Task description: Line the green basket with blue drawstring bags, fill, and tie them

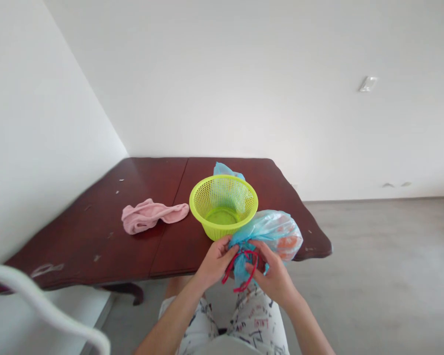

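A translucent blue plastic bag (270,229) with orange, rounded contents rests at the table's front edge, to the right of a yellow-green basket (224,232). Its gathered neck points toward me, with a red drawstring (248,283) looped around it. My left hand (216,259) pinches the left side of the neck between thumb and fingers. On the other side, my right hand (274,276) has its fingers curled on the neck beside the drawstring. What lies under the right fingertips is partly hidden. No contents show inside the basket.
A crumpled pink cloth (151,215) lies left of the basket on the dark red wooden table (107,197). Another blue plastic bag (225,169) stands behind the basket. A curved white chair part (44,303) rises at lower left. White walls border the table.
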A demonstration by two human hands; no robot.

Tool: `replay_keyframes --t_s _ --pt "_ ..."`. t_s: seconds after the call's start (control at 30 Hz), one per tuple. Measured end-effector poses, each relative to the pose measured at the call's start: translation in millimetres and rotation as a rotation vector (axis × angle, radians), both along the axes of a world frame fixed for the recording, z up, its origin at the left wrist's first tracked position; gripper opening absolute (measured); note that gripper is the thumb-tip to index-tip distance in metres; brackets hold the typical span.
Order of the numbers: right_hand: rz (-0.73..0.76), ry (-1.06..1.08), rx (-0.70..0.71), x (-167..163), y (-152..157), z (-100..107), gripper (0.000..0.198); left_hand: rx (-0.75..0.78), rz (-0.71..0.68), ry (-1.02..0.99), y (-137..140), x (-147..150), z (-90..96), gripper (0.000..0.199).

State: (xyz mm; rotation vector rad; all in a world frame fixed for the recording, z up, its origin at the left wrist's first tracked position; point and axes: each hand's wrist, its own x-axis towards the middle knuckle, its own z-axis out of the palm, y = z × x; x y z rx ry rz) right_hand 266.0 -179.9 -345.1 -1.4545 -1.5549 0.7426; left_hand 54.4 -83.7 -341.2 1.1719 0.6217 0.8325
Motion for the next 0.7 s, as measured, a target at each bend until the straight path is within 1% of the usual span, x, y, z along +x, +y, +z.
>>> replay_keyframes --t_s 0.07,0.1,0.17,0.23,0.27,0.3,0.33,0.4,0.5,0.57,0.63,0.7 --pt "0.094 0.007 0.039 3 6 8 0.036 -0.03 0.016 -0.029 -6 -1 -5.0 0.057" --pt "0.148 -0.011 0.049 6 9 13 0.032 -0.028 0.042 -0.032 -9 -2 -7.2 0.057" --pt "0.251 -0.084 0.06 15 15 20 0.036 0.044 0.127 -0.005 -15 -7 -9.5 0.05" --pt "0.354 -0.155 0.058 27 20 23 0.042 0.22 0.214 0.085 -18 -15 -8.1 0.038" --pt "0.397 -0.177 0.051 32 22 23 0.044 0.328 0.232 0.149 -19 -20 -6.0 0.032" --pt "0.429 -0.191 0.04 37 24 23 0.045 0.434 0.225 0.217 -19 -25 -3.3 0.027" --pt "0.45 -0.199 0.031 41 26 23 0.045 0.525 0.202 0.281 -19 -30 -0.2 0.028" --pt "0.452 -0.2 0.034 48 28 24 0.046 0.619 0.164 0.372 -19 -37 6.0 0.038" --pt "0.396 -0.204 0.054 51 28 32 0.047 0.617 0.206 0.437 -20 -41 10.6 0.041" --pt "0.347 -0.193 0.054 50 26 41 0.052 0.627 0.233 0.492 -21 -41 9.0 0.042" --pt "0.317 -0.156 0.073 50 22 48 0.056 0.669 0.223 0.576 -22 -39 4.8 0.048" --pt "0.306 -0.113 0.112 51 15 52 0.057 0.715 0.197 0.66 -22 -37 1.0 0.051"
